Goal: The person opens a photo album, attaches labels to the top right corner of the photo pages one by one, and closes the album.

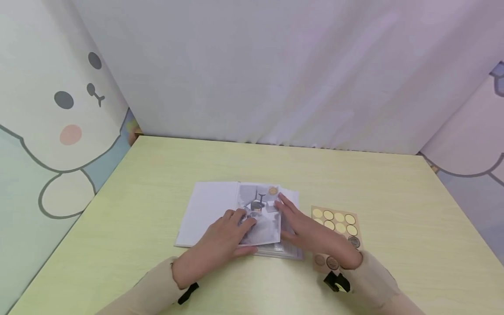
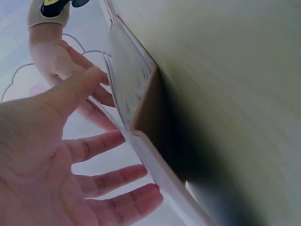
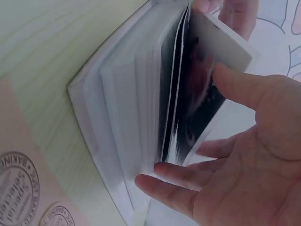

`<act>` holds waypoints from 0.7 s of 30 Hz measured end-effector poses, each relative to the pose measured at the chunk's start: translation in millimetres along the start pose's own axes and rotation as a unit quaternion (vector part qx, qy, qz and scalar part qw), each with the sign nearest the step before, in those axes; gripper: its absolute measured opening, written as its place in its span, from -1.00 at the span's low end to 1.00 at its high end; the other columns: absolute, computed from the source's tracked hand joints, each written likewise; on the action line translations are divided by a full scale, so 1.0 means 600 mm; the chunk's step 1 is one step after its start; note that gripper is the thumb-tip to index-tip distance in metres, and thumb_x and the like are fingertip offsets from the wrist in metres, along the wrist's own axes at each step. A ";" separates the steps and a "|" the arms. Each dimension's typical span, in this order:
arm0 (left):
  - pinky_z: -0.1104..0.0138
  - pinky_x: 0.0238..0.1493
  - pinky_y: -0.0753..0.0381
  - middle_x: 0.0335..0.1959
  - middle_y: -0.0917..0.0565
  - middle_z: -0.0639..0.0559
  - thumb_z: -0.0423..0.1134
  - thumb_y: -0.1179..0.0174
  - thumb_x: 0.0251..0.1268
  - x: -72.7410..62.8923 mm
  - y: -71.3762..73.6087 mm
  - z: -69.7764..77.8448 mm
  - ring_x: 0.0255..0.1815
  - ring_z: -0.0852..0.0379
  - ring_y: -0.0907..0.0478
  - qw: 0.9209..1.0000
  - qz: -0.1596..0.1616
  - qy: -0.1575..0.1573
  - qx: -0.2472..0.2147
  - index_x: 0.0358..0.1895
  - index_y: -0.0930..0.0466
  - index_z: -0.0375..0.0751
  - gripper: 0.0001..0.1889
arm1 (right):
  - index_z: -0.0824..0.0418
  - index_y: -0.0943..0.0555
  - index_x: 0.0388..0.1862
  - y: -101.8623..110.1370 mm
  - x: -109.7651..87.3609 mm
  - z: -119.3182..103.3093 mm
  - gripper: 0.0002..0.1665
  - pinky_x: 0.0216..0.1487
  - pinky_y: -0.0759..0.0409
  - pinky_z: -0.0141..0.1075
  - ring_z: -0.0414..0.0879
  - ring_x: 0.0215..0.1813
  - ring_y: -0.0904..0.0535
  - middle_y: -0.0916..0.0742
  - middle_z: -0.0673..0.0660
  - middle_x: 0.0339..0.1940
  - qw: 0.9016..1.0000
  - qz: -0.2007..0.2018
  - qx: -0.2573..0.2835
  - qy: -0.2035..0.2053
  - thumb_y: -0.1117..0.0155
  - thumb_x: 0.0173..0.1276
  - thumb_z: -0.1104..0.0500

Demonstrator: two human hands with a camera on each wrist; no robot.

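Note:
A small photo album point(image 1: 208, 210) lies spread on the table, its white inside cover at left and its pages at right. The page on top point(image 1: 264, 232) carries a grey picture with a round tan sticker point(image 1: 273, 191) in its upper right corner. My left hand point(image 1: 226, 236) rests across the page's lower left, fingertips on the picture, thumb by the album's near edge. At the page's free edge, my right hand point(image 1: 301, 225) holds it slightly raised. The right wrist view shows that thumb point(image 3: 235, 84) against the dark picture on the leaf's underside, other fingers along the edges.
A brown sheet of round stickers point(image 1: 318, 210) lies right of the album, partly under my right forearm. Some of its circles are pale yellow, others brown with print. The light wooden table point(image 1: 118, 227) reaches back to a white curtain point(image 1: 252, 70).

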State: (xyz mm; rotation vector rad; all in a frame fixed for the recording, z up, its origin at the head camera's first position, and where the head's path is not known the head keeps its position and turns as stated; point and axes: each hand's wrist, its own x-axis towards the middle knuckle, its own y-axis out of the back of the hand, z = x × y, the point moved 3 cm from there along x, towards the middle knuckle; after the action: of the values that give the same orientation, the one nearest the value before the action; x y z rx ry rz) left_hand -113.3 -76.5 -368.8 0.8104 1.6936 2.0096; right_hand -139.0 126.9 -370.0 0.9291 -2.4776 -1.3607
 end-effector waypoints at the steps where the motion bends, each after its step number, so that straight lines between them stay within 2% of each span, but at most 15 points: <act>1: 0.27 -0.27 -0.61 -0.02 -0.48 -0.06 0.19 -0.20 0.09 0.000 0.002 0.001 -0.09 0.02 -0.45 1.000 0.006 -0.003 -0.003 0.07 -0.47 -0.07 -0.45 | 0.37 0.09 0.47 0.001 0.000 -0.001 -0.15 0.39 -0.13 0.05 0.21 0.49 0.06 0.12 0.30 0.52 1.000 -0.001 0.001 -0.007 -0.08 0.40 0.12; 3: 0.32 -0.31 -0.59 -0.07 -0.50 0.01 0.12 -0.23 0.12 0.001 0.006 0.003 -0.15 0.08 -0.46 1.000 0.017 -0.008 -0.009 0.03 -0.49 -0.09 -0.51 | 0.38 0.20 0.47 0.002 -0.001 -0.002 -0.09 0.42 -0.05 0.02 0.18 0.51 0.15 0.16 0.30 0.51 1.000 -0.004 0.000 -0.023 -0.07 0.40 0.08; 5: 0.35 -0.36 -0.57 -0.14 -0.53 0.05 0.03 -0.25 0.12 0.001 0.012 0.005 -0.24 0.13 -0.47 0.999 0.028 -0.011 -0.014 -0.01 -0.52 -0.10 -0.58 | 0.39 0.22 0.47 0.004 0.000 -0.001 -0.05 0.43 -0.02 0.02 0.17 0.51 0.17 0.14 0.31 0.51 0.999 -0.002 -0.006 -0.035 -0.10 0.38 0.06; 10: 0.38 -0.45 -0.55 -0.22 -0.60 0.07 -0.11 -0.27 0.08 0.000 0.024 0.006 -0.36 0.19 -0.51 0.999 0.036 0.001 -0.034 -0.06 -0.57 -0.12 -0.66 | 0.39 0.09 0.46 0.006 0.002 0.003 0.03 0.41 -0.07 0.08 0.24 0.49 0.07 0.03 0.32 0.51 0.998 -0.008 -0.019 -0.052 -0.21 0.29 -0.07; 16: 0.34 -0.37 -0.62 -0.16 -0.64 0.08 -0.17 -0.25 0.08 -0.007 0.031 0.000 -0.25 0.19 -0.59 0.997 0.035 0.039 -0.057 -0.03 -0.56 -0.10 -0.66 | 0.19 -0.12 0.46 -0.008 0.004 0.006 0.00 0.30 -0.32 0.07 0.21 0.48 -0.02 0.00 0.25 0.52 0.996 -0.032 -0.061 -0.062 -0.32 0.15 -0.13; 21: 0.30 -0.31 -0.63 -0.16 -0.68 0.10 -0.14 -0.25 0.10 -0.015 0.043 -0.006 -0.20 0.17 -0.62 0.991 0.028 0.089 -0.097 -0.03 -0.56 -0.07 -0.67 | 0.27 -0.20 0.41 -0.012 0.006 -0.001 -0.02 0.23 -0.41 0.04 0.20 0.46 -0.07 -0.05 0.25 0.52 0.994 -0.025 -0.097 -0.047 -0.36 0.12 -0.11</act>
State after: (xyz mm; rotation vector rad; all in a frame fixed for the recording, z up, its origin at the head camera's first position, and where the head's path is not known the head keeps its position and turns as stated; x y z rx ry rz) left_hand -107.4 -90.0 -345.3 0.6348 1.5504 2.3028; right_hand -138.5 121.3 -375.9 0.9079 -2.3480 -1.6635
